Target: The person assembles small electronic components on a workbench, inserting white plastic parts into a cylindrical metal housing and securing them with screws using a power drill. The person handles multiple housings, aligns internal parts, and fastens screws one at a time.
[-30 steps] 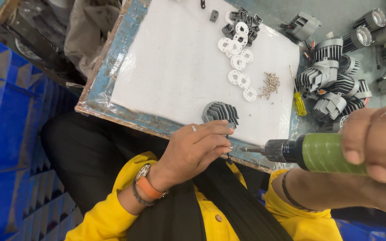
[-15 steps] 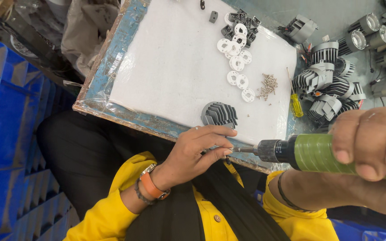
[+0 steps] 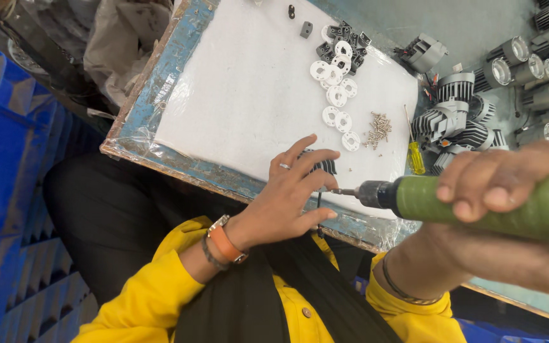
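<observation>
Head view: two hands drive a screw into a finned heat sink at the board's near edge.

The left hand (image 3: 285, 200) cups the dark finned heat sink (image 3: 321, 166) at centre frame, fingers curled around it. The right hand (image 3: 500, 184) is wrapped tight on the green electric screwdriver (image 3: 478, 204), its bit touching the part. White discs (image 3: 337, 95) and loose screws (image 3: 378, 129) lie above; the white board (image 3: 249, 95) is bare toward the upper left.

Eight white plastic rings (image 3: 336, 95) are lying on the white board (image 3: 243, 95), one yellow-handled screwdriver (image 3: 415, 155) is resting beside one heap of screws (image 3: 378, 129), and one green power driver (image 3: 478, 203) is showing.
</observation>
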